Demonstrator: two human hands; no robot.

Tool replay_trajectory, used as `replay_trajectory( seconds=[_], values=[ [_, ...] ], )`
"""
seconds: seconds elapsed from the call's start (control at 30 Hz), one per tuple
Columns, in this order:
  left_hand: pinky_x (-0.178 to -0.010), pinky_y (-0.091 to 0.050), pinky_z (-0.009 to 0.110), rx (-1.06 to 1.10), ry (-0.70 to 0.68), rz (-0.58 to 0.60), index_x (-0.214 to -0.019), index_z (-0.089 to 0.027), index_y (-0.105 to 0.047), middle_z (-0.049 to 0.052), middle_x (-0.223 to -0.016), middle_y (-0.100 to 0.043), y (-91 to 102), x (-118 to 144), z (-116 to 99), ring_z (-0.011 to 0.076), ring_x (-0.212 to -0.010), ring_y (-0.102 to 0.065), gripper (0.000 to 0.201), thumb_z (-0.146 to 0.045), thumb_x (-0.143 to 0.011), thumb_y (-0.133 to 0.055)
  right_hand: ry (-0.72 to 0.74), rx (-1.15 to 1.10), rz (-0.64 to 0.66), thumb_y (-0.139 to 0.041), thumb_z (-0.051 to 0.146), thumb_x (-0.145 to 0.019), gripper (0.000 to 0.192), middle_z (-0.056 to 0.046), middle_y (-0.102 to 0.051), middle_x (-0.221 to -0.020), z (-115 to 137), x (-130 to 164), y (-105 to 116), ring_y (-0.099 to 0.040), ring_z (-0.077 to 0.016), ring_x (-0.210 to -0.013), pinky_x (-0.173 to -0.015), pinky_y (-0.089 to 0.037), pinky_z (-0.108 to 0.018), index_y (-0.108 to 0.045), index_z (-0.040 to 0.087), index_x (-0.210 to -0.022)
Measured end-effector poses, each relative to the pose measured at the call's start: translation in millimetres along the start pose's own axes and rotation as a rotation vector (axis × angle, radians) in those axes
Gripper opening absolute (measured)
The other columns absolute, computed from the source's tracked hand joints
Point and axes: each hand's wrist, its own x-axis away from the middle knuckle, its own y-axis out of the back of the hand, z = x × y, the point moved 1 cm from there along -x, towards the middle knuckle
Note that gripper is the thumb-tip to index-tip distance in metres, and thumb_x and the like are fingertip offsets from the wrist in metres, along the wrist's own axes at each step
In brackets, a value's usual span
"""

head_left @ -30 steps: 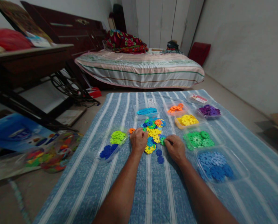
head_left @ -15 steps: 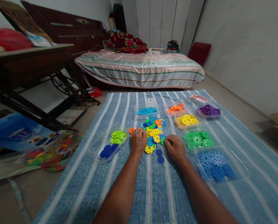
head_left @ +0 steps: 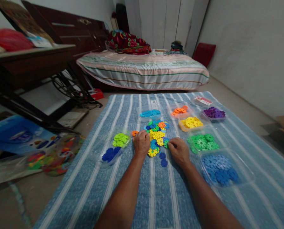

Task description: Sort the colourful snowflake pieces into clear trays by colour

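A mixed pile of notched, flower-shaped plastic discs (head_left: 157, 134) in yellow, blue, green and orange lies on the striped cloth between my hands. My left hand (head_left: 141, 143) rests at the pile's left side, fingers curled; whatever they hold is hidden. An orange disc (head_left: 134, 133) lies just beyond its knuckles. On the pile's right side, my right hand (head_left: 179, 151) is closed, thumb and fingertip at the edge of a green disc (head_left: 166, 143). Two dark blue discs (head_left: 163, 160) lie between the hands, nearer to me.
Clear plastic tubs hold sorted discs: lime and dark blue (head_left: 110, 163) at left, light blue (head_left: 150, 118) behind the pile, orange (head_left: 179, 111), yellow (head_left: 192, 124), purple (head_left: 213, 114), green (head_left: 204, 143) and blue (head_left: 246, 178) at right. A bed (head_left: 144, 74) stands beyond.
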Motion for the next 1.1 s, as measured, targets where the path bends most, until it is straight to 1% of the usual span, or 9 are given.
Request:
replay_trajectory(
  seconds=[0.13, 0.43, 0.77, 1.1],
  values=[
    [-0.094, -0.046, 0.037, 0.000, 0.002, 0.008, -0.077, -0.019, -0.067, 0.009, -0.105, -0.071, 0.1, -0.2, -0.9, 0.0218, -0.100, -0.063, 0.022, -0.019, -0.085, -0.047, 0.000, 0.000, -0.001, -0.050, 0.028, -0.085, 0.022, -0.005, -0.065, -0.080, 0.9, 0.0, 0.6, -0.057, -0.0196, -0.081, -0.078, -0.042, -0.031, -0.067, 0.020, -0.073],
    [-0.094, -0.046, 0.035, -0.002, -0.001, -0.004, -0.077, -0.021, -0.067, 0.007, -0.102, -0.071, -0.9, 0.0, 1.2, 0.0203, -0.099, -0.063, 0.022, -0.018, -0.084, -0.047, 0.002, 0.006, -0.010, -0.051, 0.029, -0.086, 0.023, -0.005, -0.066, -0.081, 0.3, 0.5, 0.1, -0.057, -0.0196, -0.081, -0.078, -0.043, -0.031, -0.067, 0.020, -0.073],
    [-0.094, -0.045, 0.036, -0.009, 0.008, 0.010, -0.080, -0.020, -0.065, 0.008, -0.103, -0.071, 0.6, 0.2, -0.4, 0.0213, -0.100, -0.062, 0.022, -0.020, -0.086, -0.044, 0.000, -0.004, 0.001, -0.052, 0.028, -0.085, 0.021, -0.005, -0.066, -0.080, -0.7, 0.1, 0.1, -0.057, -0.0201, -0.082, -0.078, -0.042, -0.032, -0.067, 0.020, -0.073],
    [-0.094, -0.045, 0.037, 0.000, 0.016, 0.028, -0.079, -0.019, -0.064, 0.009, -0.104, -0.070, 1.6, -0.2, -1.4, 0.0223, -0.101, -0.062, 0.022, -0.019, -0.087, -0.044, -0.009, -0.010, -0.003, -0.051, 0.028, -0.085, 0.022, -0.005, -0.065, -0.080, 0.6, 0.3, 0.5, -0.056, -0.0198, -0.082, -0.077, -0.042, -0.031, -0.067, 0.019, -0.073]
  ],
)
